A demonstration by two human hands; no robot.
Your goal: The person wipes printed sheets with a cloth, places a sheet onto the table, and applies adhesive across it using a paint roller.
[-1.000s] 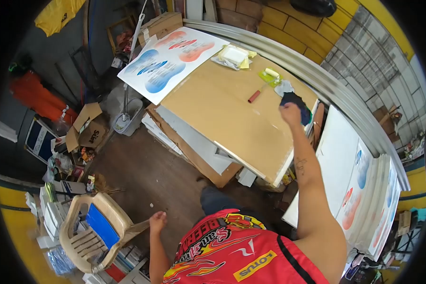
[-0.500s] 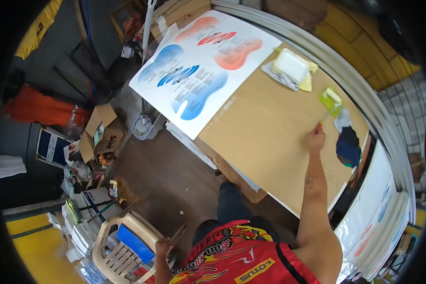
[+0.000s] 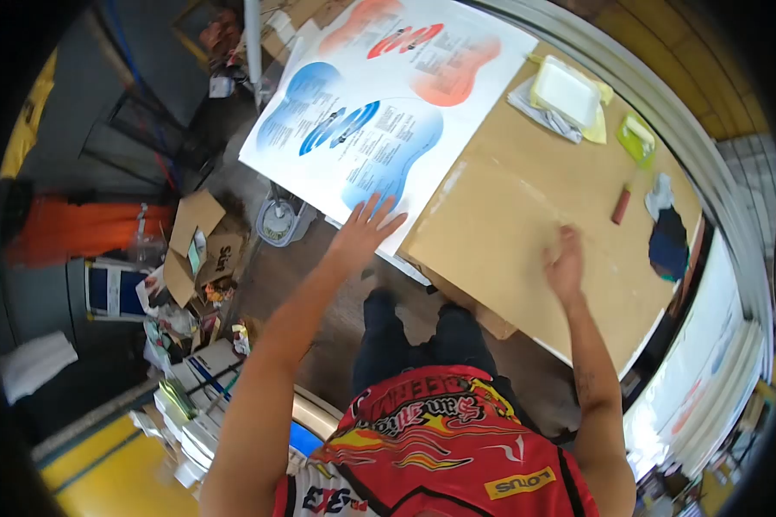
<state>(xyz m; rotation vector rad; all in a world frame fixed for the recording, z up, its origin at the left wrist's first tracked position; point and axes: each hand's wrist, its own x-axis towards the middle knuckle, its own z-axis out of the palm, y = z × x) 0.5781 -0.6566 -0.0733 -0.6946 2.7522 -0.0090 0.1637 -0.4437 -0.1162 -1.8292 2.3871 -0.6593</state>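
My left hand point(image 3: 364, 237), fingers spread, is at the lower edge of a white printed sheet point(image 3: 336, 191) with red and blue shapes. Over the brown board point(image 3: 491, 258) is my right hand point(image 3: 565, 263), slightly blurred, its fingers apart and nothing in it. Up and right of that hand lies a small roller with a red handle point(image 3: 621, 205) and a roller head on a green tray point(image 3: 636, 142). A grey-white rag point(image 3: 660, 196) and a dark cloth point(image 3: 667, 245) lie near the board's right edge. A white tray point(image 3: 566, 95) rests on yellowish paper beside the sheet.
A plastic chair, partly hidden by my body, holds something blue point(image 3: 303, 439). Left of the table stand a grey bucket point(image 3: 278, 222) and an open cardboard box point(image 3: 190, 250) with clutter below it. More printed sheets point(image 3: 677, 414) stand at the right. A red shirt covers my torso.
My left hand has come up from beside the chair to the printed sheet. My right hand has moved left, away from the dark cloth. The view has shifted too.
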